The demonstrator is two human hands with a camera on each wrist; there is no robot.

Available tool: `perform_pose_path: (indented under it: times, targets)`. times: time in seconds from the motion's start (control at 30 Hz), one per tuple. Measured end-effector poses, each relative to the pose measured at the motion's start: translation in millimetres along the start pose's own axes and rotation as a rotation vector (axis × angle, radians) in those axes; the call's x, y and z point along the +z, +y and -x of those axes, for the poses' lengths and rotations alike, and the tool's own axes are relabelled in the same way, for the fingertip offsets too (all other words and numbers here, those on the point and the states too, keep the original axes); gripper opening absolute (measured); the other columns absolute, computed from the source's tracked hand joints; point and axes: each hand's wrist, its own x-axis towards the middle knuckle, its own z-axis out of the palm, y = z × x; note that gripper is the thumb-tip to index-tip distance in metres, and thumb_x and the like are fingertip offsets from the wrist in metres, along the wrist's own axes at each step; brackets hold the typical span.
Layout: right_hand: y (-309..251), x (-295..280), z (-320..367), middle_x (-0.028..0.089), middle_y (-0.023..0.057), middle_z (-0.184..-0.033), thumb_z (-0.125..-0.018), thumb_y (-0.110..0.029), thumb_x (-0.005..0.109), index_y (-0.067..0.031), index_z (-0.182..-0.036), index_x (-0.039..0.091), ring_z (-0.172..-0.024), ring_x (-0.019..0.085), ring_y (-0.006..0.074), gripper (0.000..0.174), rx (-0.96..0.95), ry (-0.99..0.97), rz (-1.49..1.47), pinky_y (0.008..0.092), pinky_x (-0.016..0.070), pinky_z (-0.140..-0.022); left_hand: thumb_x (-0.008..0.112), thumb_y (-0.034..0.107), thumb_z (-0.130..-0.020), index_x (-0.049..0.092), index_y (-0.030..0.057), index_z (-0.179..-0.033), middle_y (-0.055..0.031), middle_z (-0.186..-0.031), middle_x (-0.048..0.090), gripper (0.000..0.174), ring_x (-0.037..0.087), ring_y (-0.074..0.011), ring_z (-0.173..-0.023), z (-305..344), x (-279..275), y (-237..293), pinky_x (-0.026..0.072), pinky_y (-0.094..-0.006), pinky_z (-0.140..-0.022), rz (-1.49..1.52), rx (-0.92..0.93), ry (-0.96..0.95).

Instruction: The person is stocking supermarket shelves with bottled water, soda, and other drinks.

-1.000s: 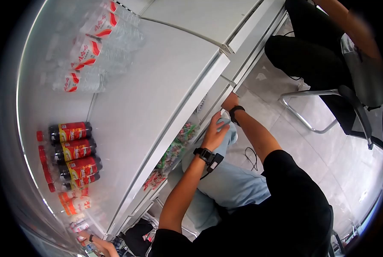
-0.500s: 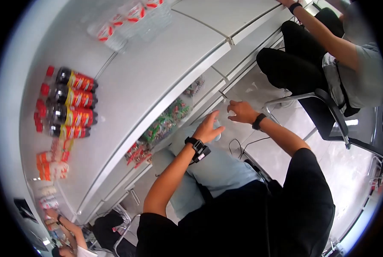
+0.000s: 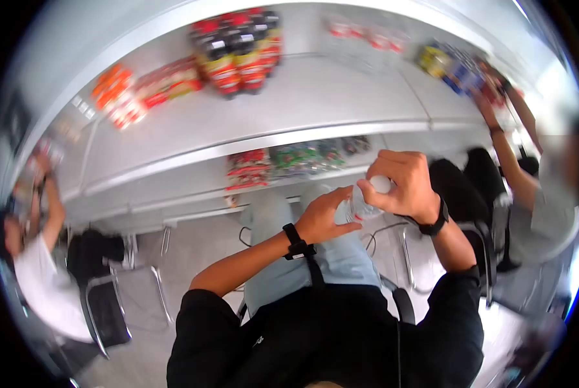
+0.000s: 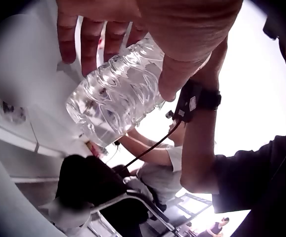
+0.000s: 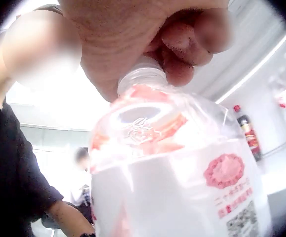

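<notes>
A clear water bottle (image 3: 366,208) with a white cap (image 3: 381,185) is held up in front of the person's knees. My right hand (image 3: 406,183) grips it at the neck, thumb and fingers curled round just below the cap. In the right wrist view its label (image 5: 182,197) is white with red print. My left hand (image 3: 323,218) is beside the lower part of the bottle, its thumb apart from the fingers. The left wrist view shows its fingers (image 4: 89,47) extended behind the ribbed bottle, with the thumb on the near side.
Cola bottles (image 3: 241,55), orange-labelled bottles (image 3: 118,97) and blurred water bottles (image 3: 367,35) stand on the white shelf (image 3: 341,90). Bagged red and green items (image 3: 309,157) lie on the shelf below. People sit at left (image 3: 50,278) and right (image 3: 542,213), beside metal-framed chairs.
The head view has turned, so the shelf now runs across the top. The right hand has come up with the water bottle, beside the left hand.
</notes>
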Motion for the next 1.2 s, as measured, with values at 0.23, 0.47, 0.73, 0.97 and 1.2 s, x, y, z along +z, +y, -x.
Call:
perform_pose_path:
  times: [0.23, 0.47, 0.73, 0.97, 1.2]
  targets:
    - [-89.5, 78.6, -114.2, 0.061, 0.0072, -0.067, -0.078, -0.026, 0.081, -0.0049, -0.079, 0.069, -0.053, 0.057, 0.0220, 0.024, -0.148, 0.089, -0.397, 0.0307, 0.0435, -0.050, 0.081, 0.022, -0.078, 0.052, 0.0047, -0.135, -0.0137, -0.117, 0.067, 0.065, 0.066, -0.0280, -0.105, 95.1, -113.2, -5.1, 0.0510, -0.0366, -0.090, -0.084, 0.010, 0.471]
    - [-116.8, 208.0, -183.5, 0.062, 0.0041, -0.107, -0.090, -0.023, 0.072, -0.0068, -0.132, 0.055, -0.086, 0.058, 0.0115, 0.048, -0.025, -0.148, -1.002, 0.0246, 0.0478, -0.067, 0.074, 0.018, -0.088, 0.048, 0.0014, -0.138, -0.0071, -0.118, 0.065, 0.059, 0.063, -0.0164, -0.106, 160.1, -239.3, -26.4, 0.0484, -0.0312, -0.089, -0.039, -0.075, 0.824]
    - [-115.1, 270.7, -156.2, 0.061, 0.0110, -0.122, -0.085, -0.028, 0.078, -0.0081, -0.141, 0.049, -0.103, 0.060, 0.0205, 0.066, 0.019, -0.244, -0.867, 0.0312, 0.0531, -0.077, 0.074, 0.015, -0.087, 0.043, 0.0026, -0.143, -0.0054, -0.123, 0.062, 0.065, 0.061, -0.0151, -0.108, 167.3, -278.3, -41.3, 0.0466, -0.0319, -0.092, 0.090, -0.090, 0.763]
    - [-91.9, 303.1, -43.1, 0.065, 0.0161, -0.123, -0.073, -0.032, 0.087, -0.0026, -0.138, 0.047, -0.103, 0.067, 0.0262, 0.082, 0.207, -0.650, -0.858, 0.0351, 0.0549, -0.080, 0.079, 0.030, -0.082, 0.042, 0.0058, -0.145, -0.0153, -0.126, 0.063, 0.076, 0.063, -0.0268, -0.111, 236.4, -173.9, -81.7, 0.0494, -0.0386, -0.093, 0.014, -0.463, 0.268]
    - [-92.2, 354.4, 6.0, 0.066, 0.0158, -0.120, -0.073, -0.028, 0.087, -0.0013, -0.137, 0.045, -0.105, 0.067, 0.0257, 0.081, 0.344, -0.869, -0.811, 0.0345, 0.0557, -0.080, 0.078, 0.033, -0.083, 0.039, 0.0068, -0.146, -0.0138, -0.131, 0.059, 0.079, 0.060, -0.0265, -0.117, 276.3, -118.7, -121.6, 0.0505, -0.0381, -0.092, 0.208, -0.602, 0.275]
